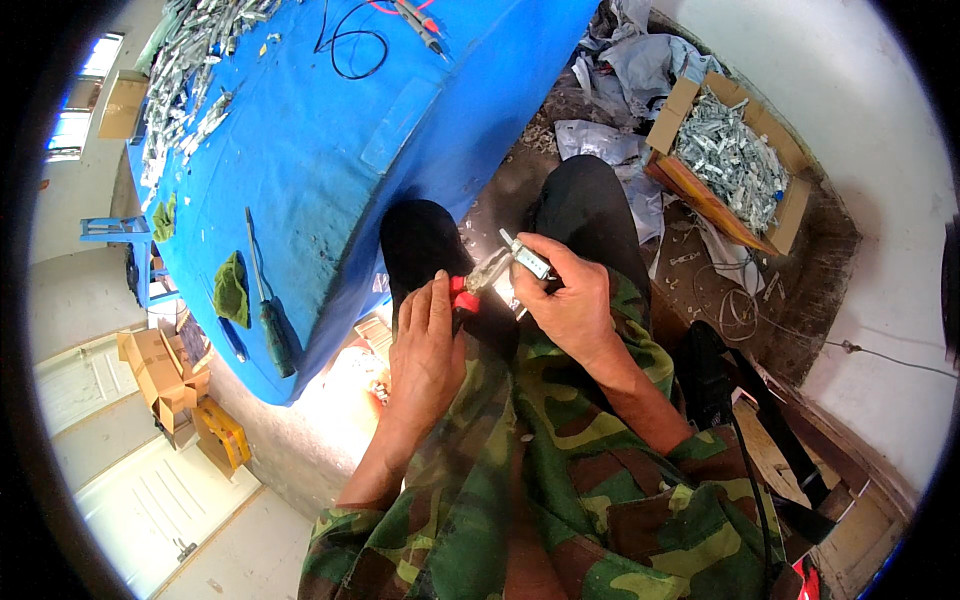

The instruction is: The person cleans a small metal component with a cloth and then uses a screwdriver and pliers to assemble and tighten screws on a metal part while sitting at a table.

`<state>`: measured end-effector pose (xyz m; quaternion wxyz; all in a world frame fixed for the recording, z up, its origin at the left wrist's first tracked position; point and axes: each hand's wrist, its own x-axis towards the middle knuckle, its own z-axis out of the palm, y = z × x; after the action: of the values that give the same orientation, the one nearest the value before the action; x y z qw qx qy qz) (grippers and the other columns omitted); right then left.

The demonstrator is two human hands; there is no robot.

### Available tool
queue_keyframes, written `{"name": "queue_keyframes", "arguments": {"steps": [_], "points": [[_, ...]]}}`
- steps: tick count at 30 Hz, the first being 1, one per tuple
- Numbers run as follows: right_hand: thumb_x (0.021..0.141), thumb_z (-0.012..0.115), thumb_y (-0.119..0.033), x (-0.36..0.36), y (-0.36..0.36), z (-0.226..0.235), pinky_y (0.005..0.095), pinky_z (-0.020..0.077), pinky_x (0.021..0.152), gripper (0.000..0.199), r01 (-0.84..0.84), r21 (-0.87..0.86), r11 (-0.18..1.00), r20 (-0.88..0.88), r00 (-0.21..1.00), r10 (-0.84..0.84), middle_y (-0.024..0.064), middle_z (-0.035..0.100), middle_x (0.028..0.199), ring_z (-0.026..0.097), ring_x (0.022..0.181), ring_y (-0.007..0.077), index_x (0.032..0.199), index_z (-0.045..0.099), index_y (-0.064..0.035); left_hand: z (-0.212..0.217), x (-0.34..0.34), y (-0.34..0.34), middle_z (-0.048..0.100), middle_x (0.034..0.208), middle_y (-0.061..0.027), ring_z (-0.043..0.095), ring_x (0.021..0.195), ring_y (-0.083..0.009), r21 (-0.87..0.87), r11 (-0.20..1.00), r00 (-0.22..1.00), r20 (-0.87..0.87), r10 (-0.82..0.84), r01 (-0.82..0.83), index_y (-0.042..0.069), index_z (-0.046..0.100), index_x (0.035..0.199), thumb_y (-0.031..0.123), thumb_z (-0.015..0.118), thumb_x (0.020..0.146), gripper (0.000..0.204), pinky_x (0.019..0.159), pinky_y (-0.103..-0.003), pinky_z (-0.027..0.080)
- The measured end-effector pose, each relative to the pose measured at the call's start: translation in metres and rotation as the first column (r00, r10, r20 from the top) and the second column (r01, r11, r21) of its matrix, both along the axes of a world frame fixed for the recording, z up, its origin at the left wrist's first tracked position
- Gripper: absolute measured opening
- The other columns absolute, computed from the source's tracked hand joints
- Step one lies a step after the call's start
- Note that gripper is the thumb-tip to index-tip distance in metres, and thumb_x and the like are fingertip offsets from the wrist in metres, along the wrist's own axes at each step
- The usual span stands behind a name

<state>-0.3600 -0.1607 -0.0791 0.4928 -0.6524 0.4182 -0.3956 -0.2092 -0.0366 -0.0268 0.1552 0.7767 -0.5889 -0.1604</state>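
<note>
Over my lap, my left hand (425, 345) is closed around the red handles of a pair of pliers (487, 272). The metal jaws of the pliers point up and right, toward my right hand (572, 305). Between thumb and fingers, my right hand pinches a small silver metal part (531, 260) with a white label and a thin end sticking out at its upper left. The jaws reach close to this part; whether they grip it I cannot tell. My fingers hide much of the handles and the part's lower side.
A blue cloth-covered table (310, 130) bears piled silver parts (190, 90), a screwdriver (268, 310), a green rag (230, 288) and test probes (420, 28). At right stands a cardboard box (792, 215) of similar parts, near grey plastic bags (600, 142). A blue stool (112, 230) and cartons (155, 372) are left.
</note>
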Motion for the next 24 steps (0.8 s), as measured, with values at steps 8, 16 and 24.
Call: {"name": "queue_keyframes", "arguments": {"steps": [8,16,24], "points": [[0.086,0.077,-0.007,-0.0007,-0.0004,0.0002,0.0329,0.0590,0.068,0.032,-0.008,-0.051,0.999,-0.012,1.000,0.008,0.0189,0.075,0.097,0.078,0.085,0.0267,0.117,0.071,-0.0019,0.0001,-0.0010,-0.0017,0.056,0.136,-0.0229,0.056,0.124,-0.0411,-0.012,1.000,0.995,0.096,-0.026,0.028,-0.002,0.042,0.150,-0.004,0.067,0.083,0.071,0.096,-0.048,0.053],[0.086,0.076,-0.007,-0.0026,-0.0019,-0.0016,0.0349,0.0600,0.070,0.032,-0.038,-0.071,0.997,-0.038,0.999,0.035,0.0190,0.075,0.098,0.077,0.087,0.0292,0.118,0.070,-0.0019,0.0024,-0.0030,-0.0012,0.057,0.136,-0.0224,0.056,0.124,-0.0404,0.024,1.000,0.995,0.100,-0.009,0.006,-0.002,0.043,0.149,-0.003,0.067,0.083,0.071,0.095,-0.048,0.053],[0.086,0.075,-0.006,-0.0040,-0.0026,0.0002,0.0330,0.0584,0.071,0.031,-0.085,0.068,0.994,0.067,0.995,0.080,0.0185,0.075,0.096,0.077,0.087,0.0262,0.116,0.071,-0.0012,0.0028,-0.0021,0.0008,0.056,0.137,-0.0223,0.055,0.124,-0.0415,0.011,1.000,0.996,0.085,-0.009,0.008,-0.001,0.042,0.150,-0.002,0.067,0.084,0.071,0.096,-0.049,0.052]]}}
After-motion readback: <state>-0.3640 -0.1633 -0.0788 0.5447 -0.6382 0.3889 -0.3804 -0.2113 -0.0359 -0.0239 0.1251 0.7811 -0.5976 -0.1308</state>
